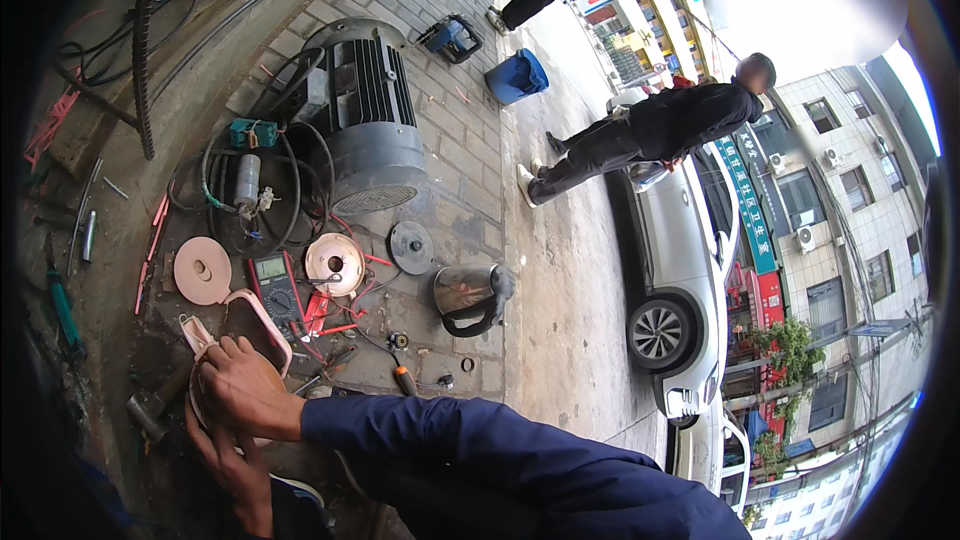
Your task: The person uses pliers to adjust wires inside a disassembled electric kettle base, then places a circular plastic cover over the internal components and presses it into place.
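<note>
My right hand (245,385), in a navy sleeve, is closed over a pale pink plastic housing (196,333) at the lower left. Below it my left hand (232,465) curls round the same part from underneath. The fingers hide most of the housing. Just beyond lies a pink rimmed cover (284,340). A pink disc (202,271) with a hole in its middle lies farther off. Beside it are a red-framed multimeter (275,280) and a pale round base (335,263) with loose wires. Next to my left hand rests a hammer (148,418).
A steel kettle (465,295) stands right of the wires, near a grey disc (411,247) and an orange-handled screwdriver (404,380). A large electric motor (370,120) sits beyond. Farther off are a blue bucket (517,77), two people and a silver car (665,260).
</note>
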Demonstrator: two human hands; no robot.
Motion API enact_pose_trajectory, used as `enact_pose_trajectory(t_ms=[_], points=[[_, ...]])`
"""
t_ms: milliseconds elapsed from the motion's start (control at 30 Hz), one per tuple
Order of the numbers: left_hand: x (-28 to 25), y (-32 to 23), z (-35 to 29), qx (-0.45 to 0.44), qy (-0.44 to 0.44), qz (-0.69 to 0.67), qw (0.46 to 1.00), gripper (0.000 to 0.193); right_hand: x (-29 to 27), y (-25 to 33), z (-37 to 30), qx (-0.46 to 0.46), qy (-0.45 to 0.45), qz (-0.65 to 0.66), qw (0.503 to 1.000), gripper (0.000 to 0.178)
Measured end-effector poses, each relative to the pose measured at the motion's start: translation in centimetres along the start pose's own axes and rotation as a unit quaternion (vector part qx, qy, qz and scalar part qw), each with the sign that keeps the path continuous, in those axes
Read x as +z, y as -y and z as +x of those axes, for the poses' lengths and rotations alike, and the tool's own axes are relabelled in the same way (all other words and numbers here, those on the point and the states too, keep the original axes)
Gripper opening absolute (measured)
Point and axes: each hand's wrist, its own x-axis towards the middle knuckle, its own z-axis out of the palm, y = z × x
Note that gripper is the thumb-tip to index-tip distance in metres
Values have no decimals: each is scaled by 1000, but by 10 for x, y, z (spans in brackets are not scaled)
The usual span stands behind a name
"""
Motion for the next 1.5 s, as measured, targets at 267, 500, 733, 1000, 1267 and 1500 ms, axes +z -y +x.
enact_pose_trajectory(t_ms=[267,500,733,1000,1267,1500], points=[[-7,-11,4,3,23,12,1000,60,-4,2,2,9,16,-4,1000,24],[-15,-19,8,4,44,23,999,69,-11,5,5,-4,20,-2,1000,25],[-12,-8,2,-6,55,14,998,82,-14,7,6,-7,43,-16,999,22],[-11,-5,-1,-7,54,17,998,83,6,3,8,-29,51,-61,996,33],[-13,-8,-2,0,48,26,999,76,-8,9,12,-9,63,-31,997,24],[-19,-24,13,32,29,13,999,70,-19,7,16,3,107,-8,994,28]])
